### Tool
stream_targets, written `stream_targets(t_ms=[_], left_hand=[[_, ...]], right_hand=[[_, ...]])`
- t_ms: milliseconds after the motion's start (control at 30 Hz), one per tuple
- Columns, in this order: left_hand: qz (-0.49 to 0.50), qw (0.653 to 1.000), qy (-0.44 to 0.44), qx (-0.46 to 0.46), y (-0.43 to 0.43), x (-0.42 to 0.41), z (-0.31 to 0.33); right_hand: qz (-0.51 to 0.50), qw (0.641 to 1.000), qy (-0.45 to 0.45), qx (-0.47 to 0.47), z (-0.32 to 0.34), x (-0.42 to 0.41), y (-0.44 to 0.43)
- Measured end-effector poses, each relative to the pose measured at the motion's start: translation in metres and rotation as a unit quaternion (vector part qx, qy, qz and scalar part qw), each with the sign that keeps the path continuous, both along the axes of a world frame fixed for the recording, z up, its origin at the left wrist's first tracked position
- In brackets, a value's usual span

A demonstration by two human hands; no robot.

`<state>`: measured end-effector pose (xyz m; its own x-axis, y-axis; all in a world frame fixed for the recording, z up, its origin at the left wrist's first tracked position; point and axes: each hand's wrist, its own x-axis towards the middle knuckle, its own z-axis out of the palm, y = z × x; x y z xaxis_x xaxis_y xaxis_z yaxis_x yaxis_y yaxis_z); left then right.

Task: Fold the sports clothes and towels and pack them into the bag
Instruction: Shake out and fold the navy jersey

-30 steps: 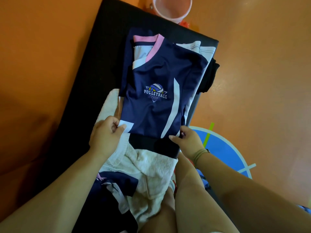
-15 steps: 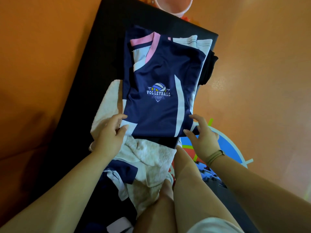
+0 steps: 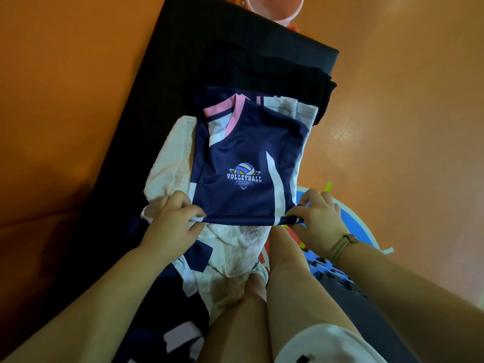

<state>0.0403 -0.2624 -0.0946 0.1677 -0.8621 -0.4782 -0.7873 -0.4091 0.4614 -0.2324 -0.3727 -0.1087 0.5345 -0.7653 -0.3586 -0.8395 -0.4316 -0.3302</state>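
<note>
A navy volleyball jersey point(image 3: 246, 153) with pink collar and white stripes lies folded over a black mat point(image 3: 162, 106). My left hand point(image 3: 171, 218) pinches its near left corner. My right hand point(image 3: 318, 218) pinches its near right corner, and the near hem is lifted taut between them. Under the jersey lies a cream towel point(image 3: 170, 163) that runs down toward my legs. A black garment point(image 3: 275, 74) sits folded beyond the jersey. Another navy and white garment point(image 3: 162, 297) lies crumpled at the lower left.
A pink bucket point(image 3: 275, 9) stands at the mat's far end. The floor around is orange point(image 3: 406, 113), with a blue and white floor marking point(image 3: 351, 231) to the right. My bare legs point(image 3: 282, 284) reach forward between my arms.
Both hands have closed on the jersey's near corners and raised the hem. The jersey has shifted toward me, uncovering the black garment behind it.
</note>
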Motion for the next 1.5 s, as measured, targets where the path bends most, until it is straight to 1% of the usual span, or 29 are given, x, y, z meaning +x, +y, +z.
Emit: stream_targets(t_ms=[67,133,167,233,300,367,400,467,600,733,800,833,867,933,1000,1067,1100,1167,1200,1267,1333,1433,1500], left_hand=[[-0.035,0.999,0.003,-0.002,0.0,0.007,0.004],[-0.059,0.997,0.041,0.002,-0.005,0.016,0.009],[-0.065,0.996,0.063,0.003,-0.011,0.021,0.011],[-0.054,0.995,0.09,-0.003,-0.028,0.028,0.016],[0.018,0.991,0.129,0.017,-0.05,0.033,0.021],[0.09,0.981,0.167,0.049,-0.075,0.038,0.022],[0.106,0.979,0.165,0.049,-0.089,0.04,0.021],[0.117,0.983,0.135,0.03,-0.115,0.042,0.017],[0.163,0.981,0.106,-0.025,-0.162,0.044,-0.002],[0.213,0.973,0.078,-0.048,-0.197,0.044,-0.026],[0.218,0.972,0.055,-0.062,-0.204,0.041,-0.035],[0.211,0.974,0.037,-0.073,-0.203,0.037,-0.038],[0.193,0.977,0.007,-0.088,-0.198,0.033,-0.04],[0.106,0.983,-0.08,-0.125,-0.184,0.023,-0.039],[-0.015,0.978,-0.146,-0.148,-0.165,0.012,-0.041],[-0.099,0.973,-0.168,-0.127,-0.143,0.001,-0.05],[-0.126,0.975,-0.162,-0.087,-0.133,-0.005,-0.056],[-0.164,0.973,-0.162,0.017,-0.118,-0.012,-0.068],[-0.173,0.971,-0.158,0.049,-0.113,-0.012,-0.074],[-0.183,0.972,-0.142,0.05,-0.11,-0.004,-0.081],[-0.212,0.966,-0.142,0.049,-0.112,0.008,-0.086],[-0.258,0.954,-0.144,0.042,-0.111,0.022,-0.084],[-0.291,0.938,-0.159,0.103,-0.109,0.03,-0.081]], right_hand=[[0.049,0.999,-0.012,0.008,0.006,-0.006,-0.007],[0.081,0.995,-0.029,0.041,0.01,-0.008,-0.019],[0.08,0.993,-0.036,0.074,0.012,-0.008,-0.028],[0.042,0.986,-0.075,0.143,0.017,-0.004,-0.046],[-0.022,0.972,-0.123,0.199,0.019,0.001,-0.065],[-0.086,0.961,-0.144,0.219,0.017,0.008,-0.085],[-0.115,0.958,-0.153,0.214,0.016,0.012,-0.094],[-0.166,0.953,-0.17,0.188,0.012,0.021,-0.113],[-0.219,0.953,-0.163,0.131,-0.003,0.039,-0.147],[-0.269,0.95,-0.129,0.089,-0.021,0.051,-0.168],[-0.294,0.948,-0.109,0.047,-0.027,0.054,-0.169],[-0.289,0.952,-0.099,0.009,-0.029,0.055,-0.168],[-0.263,0.96,-0.09,-0.041,-0.03,0.054,-0.163],[-0.163,0.972,-0.098,-0.136,-0.034,0.052,-0.149],[-0.043,0.977,-0.114,-0.174,-0.038,0.052,-0.129],[0.049,0.985,-0.083,-0.143,-0.046,0.052,-0.112],[0.07,0.991,-0.05,-0.106,-0.05,0.053,-0.106],[0.079,0.996,0.031,-0.028,-0.056,0.055,-0.1],[0.082,0.995,0.062,-0.001,-0.058,0.056,-0.1],[0.088,0.991,0.095,0.034,-0.06,0.059,-0.097],[0.091,0.989,0.108,0.051,-0.057,0.062,-0.093],[0.092,0.979,0.142,0.114,-0.05,0.066,-0.078],[0.089,0.976,0.149,0.128,-0.046,0.068,-0.065]])
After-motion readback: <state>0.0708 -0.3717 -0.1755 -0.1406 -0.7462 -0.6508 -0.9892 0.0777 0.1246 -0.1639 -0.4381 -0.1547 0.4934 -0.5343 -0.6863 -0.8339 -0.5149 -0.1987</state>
